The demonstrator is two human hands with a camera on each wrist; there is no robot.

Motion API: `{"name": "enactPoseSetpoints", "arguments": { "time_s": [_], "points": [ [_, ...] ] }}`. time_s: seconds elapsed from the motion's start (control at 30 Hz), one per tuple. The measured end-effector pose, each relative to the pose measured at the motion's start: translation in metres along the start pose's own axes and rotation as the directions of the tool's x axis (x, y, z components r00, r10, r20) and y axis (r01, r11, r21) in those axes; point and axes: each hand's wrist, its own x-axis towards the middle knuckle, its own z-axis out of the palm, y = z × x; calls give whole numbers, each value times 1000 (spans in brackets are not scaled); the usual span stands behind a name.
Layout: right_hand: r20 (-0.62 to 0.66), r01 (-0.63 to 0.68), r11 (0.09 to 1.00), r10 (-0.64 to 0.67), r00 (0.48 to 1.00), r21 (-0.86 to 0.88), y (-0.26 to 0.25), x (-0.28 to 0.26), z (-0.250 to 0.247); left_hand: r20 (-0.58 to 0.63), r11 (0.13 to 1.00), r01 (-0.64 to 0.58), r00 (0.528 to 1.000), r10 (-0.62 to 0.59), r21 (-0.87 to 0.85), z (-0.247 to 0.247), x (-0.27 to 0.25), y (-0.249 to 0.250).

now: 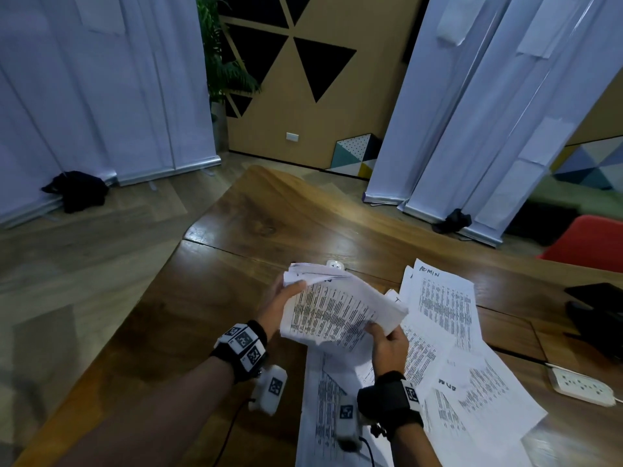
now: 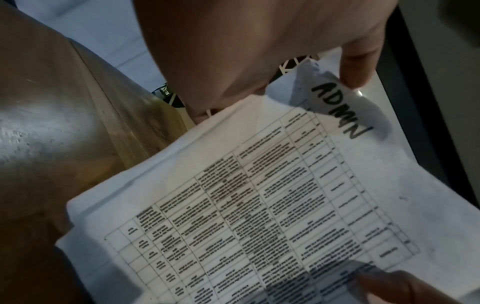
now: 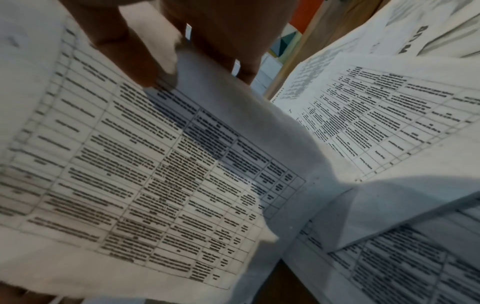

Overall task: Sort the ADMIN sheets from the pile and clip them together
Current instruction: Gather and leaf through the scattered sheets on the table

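Note:
Both hands hold a stack of printed sheets (image 1: 337,308) above the wooden table (image 1: 256,227). My left hand (image 1: 286,294) grips its far left corner, thumb on top. My right hand (image 1: 387,338) pinches the near right edge. In the left wrist view the top sheet (image 2: 259,205) carries a printed table and the handwritten word ADMIN (image 2: 337,109) by my thumb (image 2: 355,67). In the right wrist view my thumb (image 3: 130,51) presses on the held sheets (image 3: 130,174). A separate sheet marked ADMIN (image 1: 441,298) lies flat on the table to the right.
Loose sheets (image 1: 472,392) spread over the table's near right part, one under my right wrist. A white power strip (image 1: 580,384) lies at the right edge, dark objects (image 1: 596,298) beyond it. A white socket (image 1: 335,265) sits behind the held stack. A red chair (image 1: 586,242) stands at right.

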Motion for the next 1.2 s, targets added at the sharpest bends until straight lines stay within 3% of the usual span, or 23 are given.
{"name": "enactPoseSetpoints", "arguments": {
  "time_s": [0.07,0.17,0.27,0.33,0.4,0.63,0.77,0.93,1.0,1.13,1.2],
  "points": [
    [-10,-38,999,38,999,12,-2,5,0,12,997,-22,1000,21,72,-3,-1,-1],
    [-47,-79,997,80,996,4,-4,13,-1,-70,983,-65,995,77,170,-18,0,-5],
    [-57,-89,996,88,994,-9,-4,15,-3,-136,970,41,991,-8,240,-40,2,-22],
    [-52,-101,995,101,993,12,-5,15,-4,-169,895,117,984,-47,430,-54,1,-36],
    [-33,-104,994,106,994,36,-6,15,-5,-129,791,130,989,-66,598,-61,1,-50],
    [-3,-90,995,90,996,47,0,15,-12,-55,630,66,998,-38,774,-50,22,-48],
    [16,-83,993,82,997,80,-2,14,-13,-40,585,36,999,-6,810,-44,32,-51],
    [17,-76,994,75,997,80,-1,17,-12,-138,638,66,988,63,767,-39,28,-63],
    [11,-78,995,78,997,69,1,19,-12,-149,644,106,989,13,758,-41,27,-65],
    [33,-107,989,104,994,98,-1,19,-9,-98,529,133,991,-94,838,-42,23,-58],
    [33,-115,987,112,993,109,-1,20,-8,-95,590,125,992,-81,798,-42,24,-56]
  ]
}}
